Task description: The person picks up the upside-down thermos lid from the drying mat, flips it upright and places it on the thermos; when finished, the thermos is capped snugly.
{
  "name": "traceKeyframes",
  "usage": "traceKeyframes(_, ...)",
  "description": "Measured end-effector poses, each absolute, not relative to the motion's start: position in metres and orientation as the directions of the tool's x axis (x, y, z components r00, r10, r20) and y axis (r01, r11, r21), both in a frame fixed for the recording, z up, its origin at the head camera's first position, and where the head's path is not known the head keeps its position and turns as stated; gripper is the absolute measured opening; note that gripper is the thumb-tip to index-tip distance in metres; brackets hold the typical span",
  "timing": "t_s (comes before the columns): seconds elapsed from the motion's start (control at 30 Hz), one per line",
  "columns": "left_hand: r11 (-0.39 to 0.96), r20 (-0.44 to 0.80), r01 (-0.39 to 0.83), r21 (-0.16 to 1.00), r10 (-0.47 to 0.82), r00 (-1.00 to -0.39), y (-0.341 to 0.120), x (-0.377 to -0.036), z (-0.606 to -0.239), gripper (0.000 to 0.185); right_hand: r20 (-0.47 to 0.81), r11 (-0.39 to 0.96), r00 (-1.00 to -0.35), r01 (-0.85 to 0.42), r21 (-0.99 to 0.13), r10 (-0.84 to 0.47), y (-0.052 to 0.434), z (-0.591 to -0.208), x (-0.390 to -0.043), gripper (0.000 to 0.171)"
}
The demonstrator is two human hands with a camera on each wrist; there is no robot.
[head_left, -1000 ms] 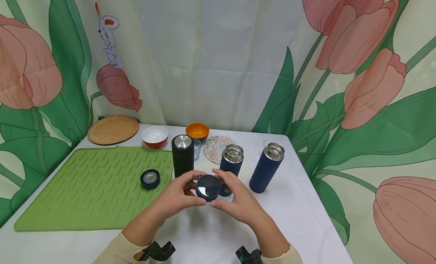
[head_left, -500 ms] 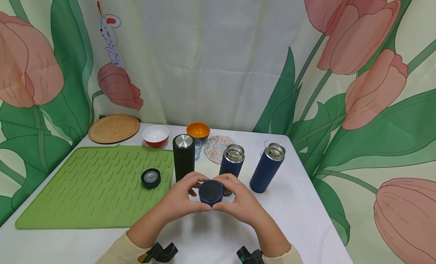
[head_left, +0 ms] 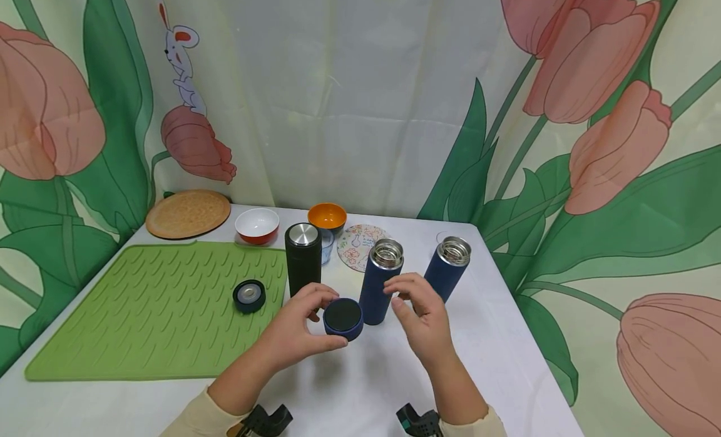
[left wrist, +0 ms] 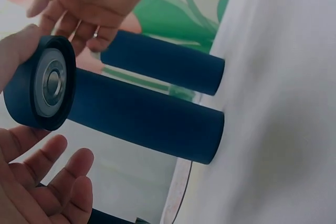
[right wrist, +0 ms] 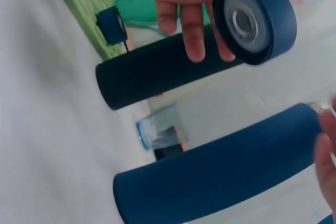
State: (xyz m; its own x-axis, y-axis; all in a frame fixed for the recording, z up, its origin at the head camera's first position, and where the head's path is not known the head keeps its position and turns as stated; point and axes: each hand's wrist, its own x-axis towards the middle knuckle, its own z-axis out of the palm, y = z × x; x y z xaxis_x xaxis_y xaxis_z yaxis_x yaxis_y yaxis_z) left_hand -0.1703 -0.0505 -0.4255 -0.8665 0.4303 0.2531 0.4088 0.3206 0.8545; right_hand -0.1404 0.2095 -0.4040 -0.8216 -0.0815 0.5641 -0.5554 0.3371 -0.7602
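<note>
My left hand (head_left: pixel 293 327) pinches a dark blue bottle lid (head_left: pixel 343 318) between thumb and fingers above the table. Its flat black top faces up in the head view; both wrist views show the underside, with a pale ring and steel centre. My right hand (head_left: pixel 424 321) is apart from the lid, its fingers loosely bent and holding nothing. Close to that hand stands a blue bottle (head_left: pixel 378 296) with a bare steel mouth. Behind the right hand, another uncapped blue bottle (head_left: pixel 446 275) is partly covered by it in the head view.
A black bottle (head_left: pixel 303 262) with a steel-topped cap stands behind my left hand. Another lid (head_left: pixel 248 296) lies underside up on the green mat (head_left: pixel 163 324). Farther back are a red-and-white bowl (head_left: pixel 256 226), an orange bowl (head_left: pixel 327 217), a clear cup (head_left: pixel 327 246) and a round wooden board (head_left: pixel 188 214).
Both hands held the lid before; my right hand has let go and moved right, toward the bottles. The lid's top has turned from tilted to more level, still in my left hand.
</note>
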Motion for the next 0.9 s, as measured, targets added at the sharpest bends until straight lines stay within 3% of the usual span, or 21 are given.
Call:
traceKeyframes(0.07, 0.322, 0.248, 0.402, 0.857, 0.425, -0.870, -0.051, -0.170, -0.426, 0.051, 0.541, 0.315, -0.840, -0.506, -0.803, 0.031, 0.212, -0.406, -0.144, 0.027)
traceKeyframes(0.13, 0.337, 0.240, 0.395, 0.854, 0.419, -0.876, -0.050, -0.170, -0.427, 0.050, 0.469, 0.314, -0.877, -0.418, -0.852, 0.106, 0.212, -0.409, -0.150, 0.042)
traceKeyframes(0.27, 0.372, 0.233, 0.391, 0.842, 0.404, -0.885, -0.049, -0.168, -0.427, 0.051, 0.270, 0.336, -0.954, -0.213, -0.917, 0.133, 0.211, -0.421, -0.167, 0.081)
traceKeyframes(0.37, 0.389, 0.227, 0.391, 0.834, 0.403, -0.886, -0.048, -0.167, -0.428, 0.052, 0.147, 0.385, -0.982, -0.092, -0.918, 0.115, 0.211, -0.433, -0.178, 0.095)
traceKeyframes(0.47, 0.394, 0.219, 0.388, 0.833, 0.409, -0.886, -0.048, -0.167, -0.430, 0.052, 0.097, 0.445, -0.988, -0.032, -0.895, 0.123, 0.210, -0.442, -0.184, 0.093)
traceKeyframes(0.67, 0.389, 0.224, 0.392, 0.834, 0.411, -0.884, -0.049, -0.166, -0.431, 0.053, 0.099, 0.469, -0.984, -0.018, -0.883, 0.150, 0.212, -0.451, -0.194, 0.071)
traceKeyframes(0.9, 0.390, 0.189, 0.370, 0.843, 0.430, -0.883, -0.044, -0.165, -0.431, 0.053, 0.074, 0.422, -0.992, -0.023, -0.906, 0.104, 0.217, -0.455, -0.209, 0.069)
